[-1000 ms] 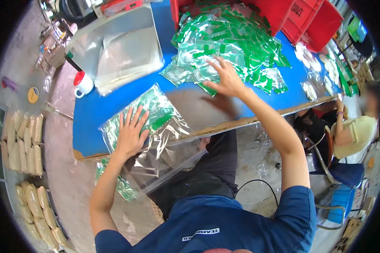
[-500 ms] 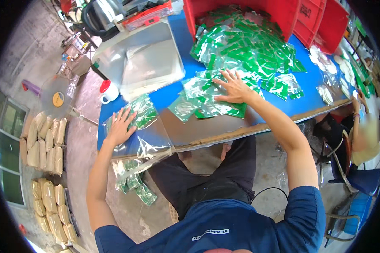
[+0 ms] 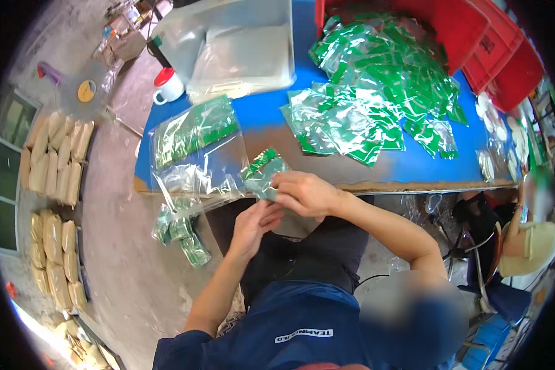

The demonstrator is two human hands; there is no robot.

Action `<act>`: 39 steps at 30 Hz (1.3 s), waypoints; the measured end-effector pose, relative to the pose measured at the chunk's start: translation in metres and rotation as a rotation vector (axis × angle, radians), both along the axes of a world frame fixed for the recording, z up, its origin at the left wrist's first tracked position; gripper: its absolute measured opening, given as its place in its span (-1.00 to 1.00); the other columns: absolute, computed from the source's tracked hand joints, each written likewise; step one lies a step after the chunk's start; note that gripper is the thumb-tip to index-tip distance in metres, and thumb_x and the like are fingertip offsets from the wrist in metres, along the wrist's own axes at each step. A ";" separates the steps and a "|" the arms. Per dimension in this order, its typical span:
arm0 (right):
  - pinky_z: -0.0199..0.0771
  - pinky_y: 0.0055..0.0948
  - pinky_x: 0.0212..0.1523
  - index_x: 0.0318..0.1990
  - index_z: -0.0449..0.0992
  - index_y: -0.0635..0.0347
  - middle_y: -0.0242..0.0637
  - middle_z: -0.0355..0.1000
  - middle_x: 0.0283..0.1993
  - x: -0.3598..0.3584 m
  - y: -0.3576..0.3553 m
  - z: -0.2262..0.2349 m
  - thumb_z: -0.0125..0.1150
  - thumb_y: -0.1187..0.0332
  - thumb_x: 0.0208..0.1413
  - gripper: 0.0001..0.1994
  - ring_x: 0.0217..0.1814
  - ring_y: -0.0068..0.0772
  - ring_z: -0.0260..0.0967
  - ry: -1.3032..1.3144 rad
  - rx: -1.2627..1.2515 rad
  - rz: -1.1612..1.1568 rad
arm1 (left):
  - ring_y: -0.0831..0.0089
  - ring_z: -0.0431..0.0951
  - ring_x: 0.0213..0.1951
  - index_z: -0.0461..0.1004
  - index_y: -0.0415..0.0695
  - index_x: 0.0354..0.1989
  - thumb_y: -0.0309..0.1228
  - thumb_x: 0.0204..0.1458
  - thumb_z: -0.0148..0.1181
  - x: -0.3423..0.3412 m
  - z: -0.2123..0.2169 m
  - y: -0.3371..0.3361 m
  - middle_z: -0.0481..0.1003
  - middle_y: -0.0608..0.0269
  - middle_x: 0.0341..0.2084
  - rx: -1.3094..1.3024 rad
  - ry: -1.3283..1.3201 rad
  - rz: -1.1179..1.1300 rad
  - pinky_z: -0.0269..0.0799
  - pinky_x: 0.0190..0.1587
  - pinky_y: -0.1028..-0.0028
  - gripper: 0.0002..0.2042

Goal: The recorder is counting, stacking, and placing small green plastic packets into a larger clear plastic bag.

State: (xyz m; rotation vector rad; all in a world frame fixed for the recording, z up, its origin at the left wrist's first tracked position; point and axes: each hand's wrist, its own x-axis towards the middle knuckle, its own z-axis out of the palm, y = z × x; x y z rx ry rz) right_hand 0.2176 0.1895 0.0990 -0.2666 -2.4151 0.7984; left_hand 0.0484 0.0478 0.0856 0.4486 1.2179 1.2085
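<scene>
A small clear packet with a green end is held just over the table's front edge. My right hand has its fingers closed on the packet's lower right side. Close below, my left hand pinches at the packet's bottom corner, its fingertips touching those of the right. To the left lies a large clear plastic bag, with green packets in its far end. Its open end hangs over the edge. A spread of green packets lies beyond my right hand.
A big pile of green packets spills from a red crate. A translucent tray of clear sheets and a white mug with a red lid stand at the far left. Several green packets show below the table edge. A co-worker sits at right.
My right hand has come from the spread packets toward me and now holds one packet. My left hand has left the large bag and joined it. The view has shifted.
</scene>
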 end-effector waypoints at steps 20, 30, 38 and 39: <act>0.26 0.08 0.24 -0.02 0.46 0.21 -0.09 0.46 0.02 -0.027 0.107 -0.020 0.15 0.46 0.04 -0.69 0.19 0.01 0.34 -0.258 0.516 -0.516 | 0.53 0.54 -0.11 0.43 -0.21 -0.01 -0.40 0.21 0.19 0.044 -0.019 0.027 0.53 0.25 -0.12 -0.012 -0.298 0.190 0.51 -0.03 0.49 -0.76; 0.39 -0.05 0.23 -0.12 0.39 0.22 -0.14 0.44 0.09 0.010 -0.007 0.009 0.22 0.54 -0.16 -0.64 0.13 -0.09 0.44 -0.071 0.326 -0.067 | 0.47 0.58 -0.10 0.42 -0.22 0.04 -0.40 0.20 0.17 0.003 0.018 -0.003 0.54 0.21 -0.07 0.040 -0.526 0.128 0.59 -0.06 0.42 -0.72; 0.20 0.07 0.28 0.00 0.47 0.23 0.03 0.38 0.14 -0.012 0.059 0.014 0.14 0.32 0.17 -0.71 0.25 0.12 0.27 -0.105 0.359 -0.544 | 0.49 0.58 -0.14 0.47 -0.21 -0.01 -0.34 0.17 0.25 0.020 -0.007 0.008 0.57 0.24 -0.12 -0.009 -0.083 0.198 0.57 -0.14 0.44 -0.72; 0.12 0.14 0.32 0.06 0.46 0.19 0.03 0.34 0.20 -0.008 0.059 0.003 0.14 0.30 0.19 -0.68 0.31 0.16 0.20 -0.238 0.411 -0.554 | 0.49 0.58 -0.14 0.47 -0.21 -0.01 -0.34 0.17 0.25 0.019 -0.006 0.004 0.57 0.24 -0.12 -0.008 -0.080 0.214 0.57 -0.14 0.44 -0.72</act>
